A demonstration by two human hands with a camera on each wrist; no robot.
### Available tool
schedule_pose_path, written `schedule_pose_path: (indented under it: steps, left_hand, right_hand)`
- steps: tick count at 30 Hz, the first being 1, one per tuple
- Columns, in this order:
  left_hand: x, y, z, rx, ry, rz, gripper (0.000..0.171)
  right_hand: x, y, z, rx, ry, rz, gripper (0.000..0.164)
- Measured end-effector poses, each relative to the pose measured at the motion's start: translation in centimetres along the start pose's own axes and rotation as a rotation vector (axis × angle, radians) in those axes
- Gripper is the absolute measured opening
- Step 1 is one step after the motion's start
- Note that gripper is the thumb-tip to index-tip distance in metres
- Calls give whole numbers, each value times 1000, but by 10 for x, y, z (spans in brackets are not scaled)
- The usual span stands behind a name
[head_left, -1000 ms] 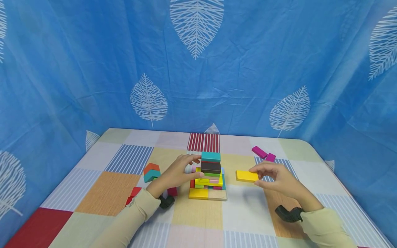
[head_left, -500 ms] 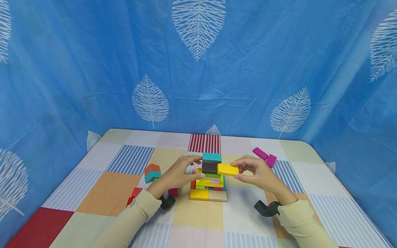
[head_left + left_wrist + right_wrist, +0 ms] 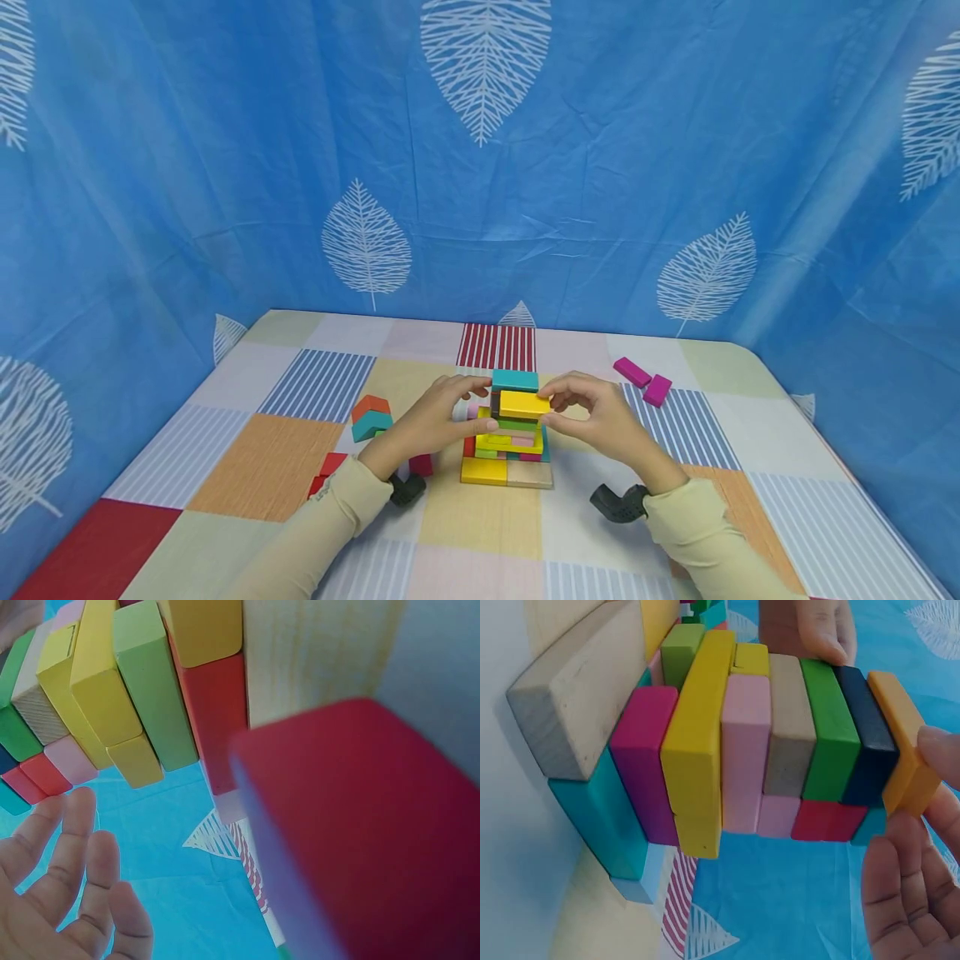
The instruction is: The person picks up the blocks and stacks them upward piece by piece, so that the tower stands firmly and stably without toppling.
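A tower of coloured wooden blocks (image 3: pixel 517 426) stands mid-table on a base with yellow and bare wood blocks in front. My right hand (image 3: pixel 596 421) pinches a yellow block (image 3: pixel 523 404) by its right end. In the right wrist view that block (image 3: pixel 901 742) lies flat against the dark block (image 3: pixel 866 735) at the tower's upper front. My left hand (image 3: pixel 435 417) curves loosely around the tower's left side, thumb at the front. Its fingers (image 3: pixel 79 855) reach along the rear blocks in the left wrist view. A teal block (image 3: pixel 515 379) tops the rear stack.
Left of the tower lie red blocks (image 3: pixel 332 463), another dark red block (image 3: pixel 422 464), and an orange block (image 3: pixel 371 406) behind a teal one (image 3: pixel 368 426). Two magenta blocks (image 3: pixel 632 372) rest at the back right. A blue leaf-patterned curtain (image 3: pixel 585 167) hangs behind the table.
My right hand has carried the yellow block leftward, from the open space right of the tower to over its upper front. My left hand has stayed beside the tower.
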State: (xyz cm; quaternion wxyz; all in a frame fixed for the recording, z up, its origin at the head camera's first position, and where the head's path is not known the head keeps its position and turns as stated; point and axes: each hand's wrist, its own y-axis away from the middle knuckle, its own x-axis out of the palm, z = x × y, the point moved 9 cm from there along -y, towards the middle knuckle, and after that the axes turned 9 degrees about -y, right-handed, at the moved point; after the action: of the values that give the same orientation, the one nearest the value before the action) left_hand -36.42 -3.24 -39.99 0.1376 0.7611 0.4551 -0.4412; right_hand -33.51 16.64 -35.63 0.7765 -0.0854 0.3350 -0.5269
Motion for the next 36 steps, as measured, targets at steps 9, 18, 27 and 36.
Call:
schedule_pose_path:
  steps: [9,18,27,36]
  left_hand:
    - [-2,0,-2,-8,-36,-17,71]
    - [-16,1,-8,-10,-47,-141,74]
    - [-17,2,-10,24,-68,-199,64]
    - [-15,1,-11,21,-59,-183,63]
  right_hand:
    - [2,-4,4,-33,44,-25,29]
    - [0,-10,-21,160,-178,60,76]
    - [3,-11,-35,211,-212,62,68]
    - [2,-9,-41,235,-240,49,69]
